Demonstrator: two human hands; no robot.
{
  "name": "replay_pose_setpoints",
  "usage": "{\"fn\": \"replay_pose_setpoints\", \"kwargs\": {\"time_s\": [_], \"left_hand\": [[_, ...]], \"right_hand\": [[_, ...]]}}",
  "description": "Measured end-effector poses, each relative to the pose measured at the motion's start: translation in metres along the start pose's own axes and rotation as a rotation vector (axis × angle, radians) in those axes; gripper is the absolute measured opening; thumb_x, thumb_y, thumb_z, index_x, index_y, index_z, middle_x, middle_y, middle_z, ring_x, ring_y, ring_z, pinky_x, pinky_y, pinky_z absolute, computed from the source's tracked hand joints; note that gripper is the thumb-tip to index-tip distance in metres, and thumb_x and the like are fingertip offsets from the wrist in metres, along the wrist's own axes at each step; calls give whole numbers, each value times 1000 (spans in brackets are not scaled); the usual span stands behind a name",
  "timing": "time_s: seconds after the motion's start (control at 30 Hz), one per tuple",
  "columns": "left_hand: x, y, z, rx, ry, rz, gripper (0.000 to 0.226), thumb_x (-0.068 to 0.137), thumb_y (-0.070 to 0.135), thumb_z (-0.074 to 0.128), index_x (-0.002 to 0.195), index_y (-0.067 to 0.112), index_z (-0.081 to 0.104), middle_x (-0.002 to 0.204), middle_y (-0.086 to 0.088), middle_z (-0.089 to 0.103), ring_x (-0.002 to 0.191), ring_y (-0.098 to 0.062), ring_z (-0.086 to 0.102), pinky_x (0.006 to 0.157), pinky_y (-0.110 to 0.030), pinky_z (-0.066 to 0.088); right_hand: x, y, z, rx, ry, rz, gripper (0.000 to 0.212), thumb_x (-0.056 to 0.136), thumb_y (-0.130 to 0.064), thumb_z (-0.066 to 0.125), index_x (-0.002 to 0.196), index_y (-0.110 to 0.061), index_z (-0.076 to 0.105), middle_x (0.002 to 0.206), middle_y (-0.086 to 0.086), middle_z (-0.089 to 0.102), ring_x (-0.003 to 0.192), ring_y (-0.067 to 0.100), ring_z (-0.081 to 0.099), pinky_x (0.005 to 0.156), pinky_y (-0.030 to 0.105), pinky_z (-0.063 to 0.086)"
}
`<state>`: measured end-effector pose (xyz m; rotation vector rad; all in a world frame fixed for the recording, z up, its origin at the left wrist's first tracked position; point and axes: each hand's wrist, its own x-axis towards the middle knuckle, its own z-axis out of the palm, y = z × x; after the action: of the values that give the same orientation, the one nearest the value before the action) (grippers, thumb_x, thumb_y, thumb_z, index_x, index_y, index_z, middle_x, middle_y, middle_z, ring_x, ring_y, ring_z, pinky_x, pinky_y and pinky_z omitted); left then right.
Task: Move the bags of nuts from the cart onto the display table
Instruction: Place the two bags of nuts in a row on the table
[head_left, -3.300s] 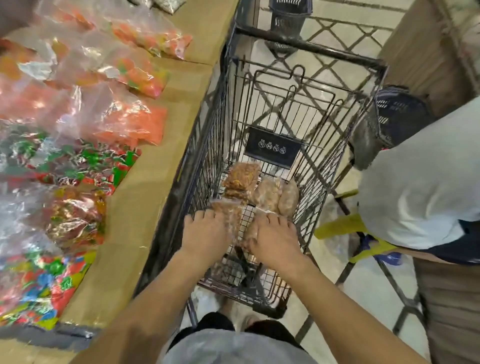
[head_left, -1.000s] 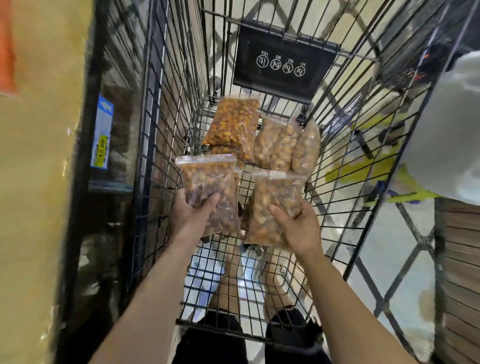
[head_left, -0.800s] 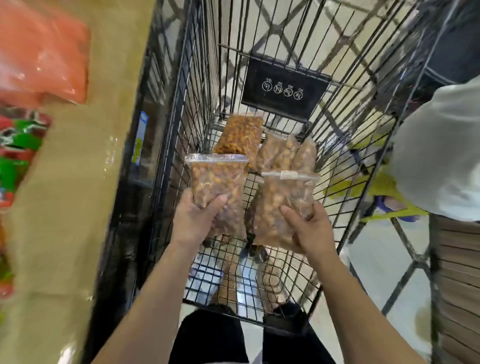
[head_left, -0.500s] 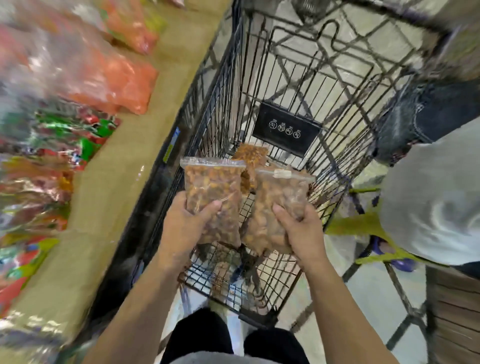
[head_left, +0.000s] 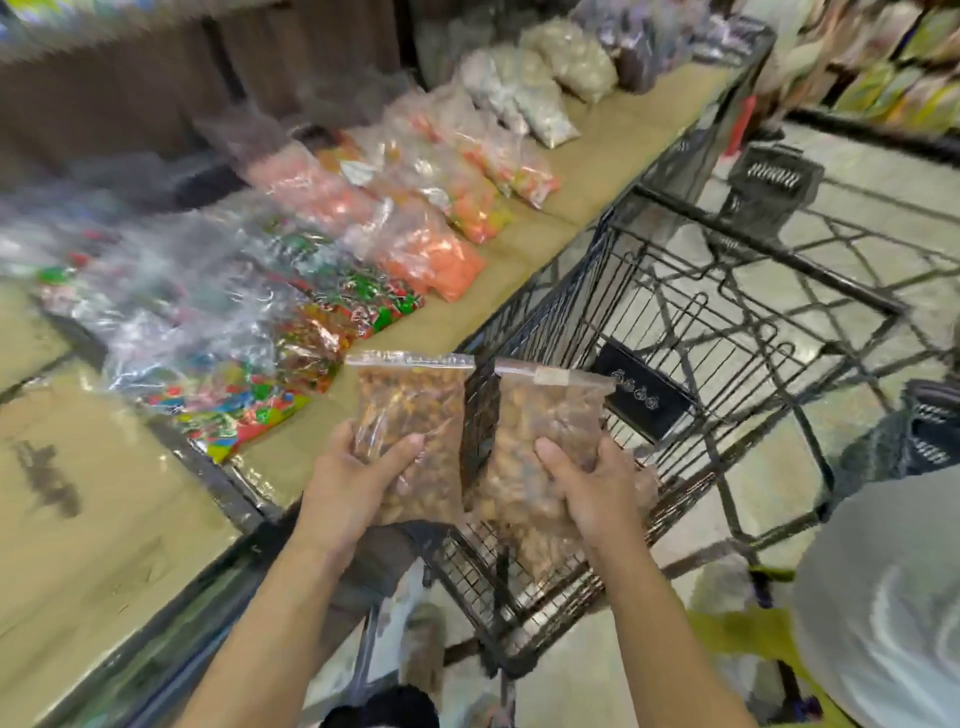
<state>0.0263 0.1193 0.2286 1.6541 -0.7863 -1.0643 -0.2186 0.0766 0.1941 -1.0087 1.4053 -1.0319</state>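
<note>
Lower centre: left hand (head_left: 358, 488) grasps one nut bag (head_left: 410, 410), right hand (head_left: 587, 499) a second nut bag (head_left: 545, 415), both now raised from the wire cart (head_left: 769, 250) floor, beside the display table (head_left: 613, 156) at left; placement remains.

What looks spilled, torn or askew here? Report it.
Nothing stands out. The left hand grips a clear plastic zip bag of brown nuts, the right hand a matching bag; both stand upright, seals apparently closed, by the black wire cart. No loose nuts show, though the picture is blurred.
</note>
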Motion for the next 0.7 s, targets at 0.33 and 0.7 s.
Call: {"fn": "replay_pose_setpoints", "kwargs": {"time_s": [0.33, 0.7], "left_hand": [[-53, 31, -97, -106, 255, 101, 40, 85, 27, 87, 120, 28, 68, 100, 10, 82, 88, -10, 79, 72, -26, 61], [-92, 31, -208, -175, 496, 134, 35, 87, 22, 86, 117, 18, 69, 99, -1, 81, 71, -9, 77, 53, -25, 58]], "right_hand": [[-25, -55, 79, -30, -313, -96, 36, 93, -30, 84, 119, -35, 60, 104, -25, 69, 80, -19, 68, 61, 4, 48], [-69, -78, 198, -45, -475, -195, 37, 88, -20, 88, 121, -26, 71, 105, -18, 82, 100, 1, 76, 88, 25, 58]]}}
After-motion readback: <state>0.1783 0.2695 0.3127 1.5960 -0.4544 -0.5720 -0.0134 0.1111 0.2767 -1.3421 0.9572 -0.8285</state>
